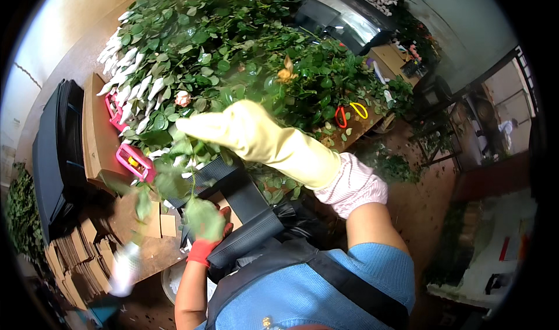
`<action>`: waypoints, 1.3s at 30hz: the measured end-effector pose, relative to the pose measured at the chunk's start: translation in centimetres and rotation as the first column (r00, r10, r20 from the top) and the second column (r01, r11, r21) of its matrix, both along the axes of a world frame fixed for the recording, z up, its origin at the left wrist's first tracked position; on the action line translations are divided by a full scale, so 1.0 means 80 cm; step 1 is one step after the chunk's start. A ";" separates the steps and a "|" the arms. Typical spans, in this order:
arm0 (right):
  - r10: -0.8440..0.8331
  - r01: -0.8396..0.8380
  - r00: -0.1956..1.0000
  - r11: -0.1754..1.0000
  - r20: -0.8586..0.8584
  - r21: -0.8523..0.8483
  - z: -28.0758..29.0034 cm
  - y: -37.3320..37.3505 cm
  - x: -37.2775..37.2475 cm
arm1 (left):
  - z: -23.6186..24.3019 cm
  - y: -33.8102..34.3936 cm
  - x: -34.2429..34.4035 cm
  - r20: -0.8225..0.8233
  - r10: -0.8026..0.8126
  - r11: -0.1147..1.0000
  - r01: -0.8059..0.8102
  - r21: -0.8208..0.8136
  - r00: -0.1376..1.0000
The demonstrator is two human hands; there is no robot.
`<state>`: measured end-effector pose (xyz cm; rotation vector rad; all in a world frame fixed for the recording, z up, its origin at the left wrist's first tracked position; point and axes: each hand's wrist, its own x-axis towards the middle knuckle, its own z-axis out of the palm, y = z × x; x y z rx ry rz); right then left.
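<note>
My right hand (241, 132), in a pale yellow rubber glove with a pink striped cuff, is closed, its fingertips pinched at the top of a leafy rose stem (194, 181). The stem hangs down, blurred by motion; a white-sleeved flower head (125, 269) shows at the lower left. Below, my left hand (207, 245) wears a red glove and lies against a black corrugated holder (247, 237). A leaf covers much of this hand; its visible fingers are curled, but what they hold is hidden.
Cut roses (198, 45) with white-sleeved heads cover the table. Red-handled and yellow-handled scissors (350, 116) lie at its right edge. At the left are a pink plastic holder (135, 162), a cardboard panel (96, 126), black panels (58, 155) and stacked cardboard pieces (81, 263).
</note>
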<state>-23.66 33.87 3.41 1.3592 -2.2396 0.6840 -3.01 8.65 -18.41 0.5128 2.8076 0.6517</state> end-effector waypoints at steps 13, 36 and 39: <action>-0.265 0.244 0.963 0.926 0.038 0.288 0.037 0.117 0.014 | 0.012 -0.009 -0.002 -0.227 -0.020 0.992 0.048 0.118 0.974; -0.584 -0.258 0.580 0.530 0.568 0.808 -0.155 0.131 0.069 | -0.009 -0.022 0.013 -0.046 0.025 0.949 -0.010 0.316 0.999; -0.599 0.192 0.515 0.778 0.613 0.598 -0.134 0.135 0.038 | -0.005 -0.021 0.014 -0.001 0.043 0.953 -0.041 0.302 0.999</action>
